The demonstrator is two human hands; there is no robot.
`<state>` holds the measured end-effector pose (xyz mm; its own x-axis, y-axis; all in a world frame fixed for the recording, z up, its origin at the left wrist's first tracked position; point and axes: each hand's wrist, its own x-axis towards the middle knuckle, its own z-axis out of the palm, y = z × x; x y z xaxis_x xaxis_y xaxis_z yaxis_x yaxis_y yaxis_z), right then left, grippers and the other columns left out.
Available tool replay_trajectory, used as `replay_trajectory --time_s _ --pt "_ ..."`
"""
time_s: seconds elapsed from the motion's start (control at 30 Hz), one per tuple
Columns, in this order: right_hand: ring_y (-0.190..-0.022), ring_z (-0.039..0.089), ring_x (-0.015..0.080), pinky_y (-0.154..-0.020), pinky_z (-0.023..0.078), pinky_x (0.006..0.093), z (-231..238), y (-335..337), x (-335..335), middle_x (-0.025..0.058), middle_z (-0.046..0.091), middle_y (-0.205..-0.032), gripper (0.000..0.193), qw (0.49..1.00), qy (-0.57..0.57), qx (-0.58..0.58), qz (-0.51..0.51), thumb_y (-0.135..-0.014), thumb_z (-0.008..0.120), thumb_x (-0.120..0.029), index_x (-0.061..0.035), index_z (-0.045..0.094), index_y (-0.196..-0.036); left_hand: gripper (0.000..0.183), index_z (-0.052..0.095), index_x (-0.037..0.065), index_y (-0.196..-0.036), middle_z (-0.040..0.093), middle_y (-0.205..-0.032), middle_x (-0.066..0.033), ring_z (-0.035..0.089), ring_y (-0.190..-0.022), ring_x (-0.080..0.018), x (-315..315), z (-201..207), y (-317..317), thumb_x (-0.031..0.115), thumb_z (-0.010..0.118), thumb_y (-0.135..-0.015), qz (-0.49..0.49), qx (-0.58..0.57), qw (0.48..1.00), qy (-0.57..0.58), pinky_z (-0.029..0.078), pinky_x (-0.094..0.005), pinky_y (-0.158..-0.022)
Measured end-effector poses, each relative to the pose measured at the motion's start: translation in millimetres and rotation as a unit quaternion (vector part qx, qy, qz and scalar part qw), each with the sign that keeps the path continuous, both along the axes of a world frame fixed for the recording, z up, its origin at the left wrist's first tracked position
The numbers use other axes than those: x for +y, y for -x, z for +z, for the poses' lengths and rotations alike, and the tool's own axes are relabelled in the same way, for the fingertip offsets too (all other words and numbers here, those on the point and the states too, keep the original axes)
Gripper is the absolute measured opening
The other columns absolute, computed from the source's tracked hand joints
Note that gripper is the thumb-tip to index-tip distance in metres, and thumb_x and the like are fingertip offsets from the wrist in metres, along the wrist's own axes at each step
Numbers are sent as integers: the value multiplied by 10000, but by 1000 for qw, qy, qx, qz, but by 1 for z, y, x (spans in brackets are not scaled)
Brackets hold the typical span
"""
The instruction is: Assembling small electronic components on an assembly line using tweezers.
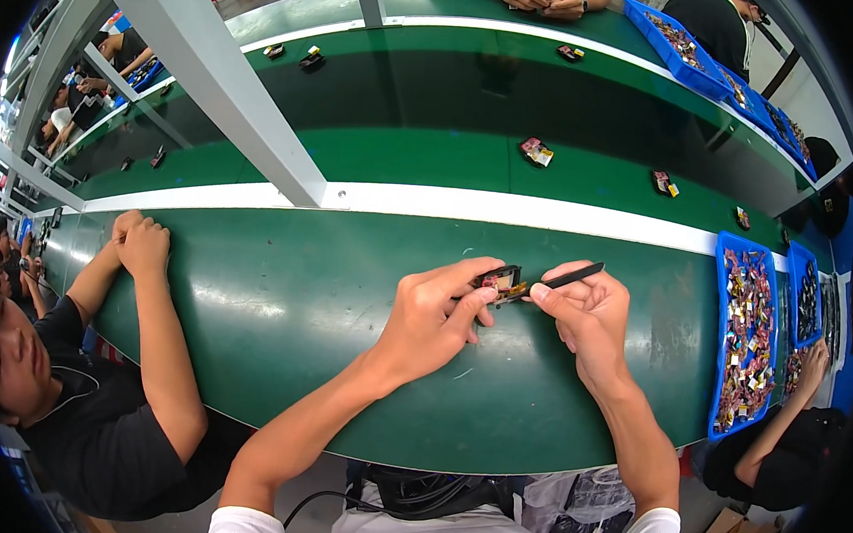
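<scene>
Over the green work surface (349,252), my left hand (429,311) pinches a small black plastic housing (492,273). Inside the housing, pinkish and yellow parts show; they are too small to make out. My right hand (589,320) grips a slim black pen-like tool (578,275) between thumb and fingers. Its thin end points left into the near right side of the housing, where it seems to touch the yellow part. Whether the tool is a pair of tweezers, I cannot tell.
To my right stands a blue tray (718,333) heaped with small colourful parts, another blue tray (797,252) beyond it. A white rail (508,211) and grey post (213,78) separate my surface from a belt carrying several small units (537,153). Co-workers sit left, right and opposite.
</scene>
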<state>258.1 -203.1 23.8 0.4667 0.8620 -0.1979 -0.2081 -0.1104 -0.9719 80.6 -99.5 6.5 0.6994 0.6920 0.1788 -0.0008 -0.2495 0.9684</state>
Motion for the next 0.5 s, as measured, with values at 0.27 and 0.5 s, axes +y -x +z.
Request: replay_trajectory --time_s 0.27,0.5 --pt "-550 466 -22 -479 309 163 -17 1 -4 72 717 -817 200 993 -104 -58 0 -834 755 82 29 641 -990 332 548 -101 -1307 676 -1097 -195 727 -775 -245 13 -2 2 61 549 -1017 -75 -23 969 235 613 -298 -525" --pt "-523 430 -28 -462 280 167 -21 6 -6 33 689 -768 177 965 -178 -192 -31 -818 788 54 20 674 -949 384 540 -117 -1312 672 -1118 -218 731 -780 -268 14 -3 2 142 561 -1029 -88 -45 956 276 616 -305 -527"
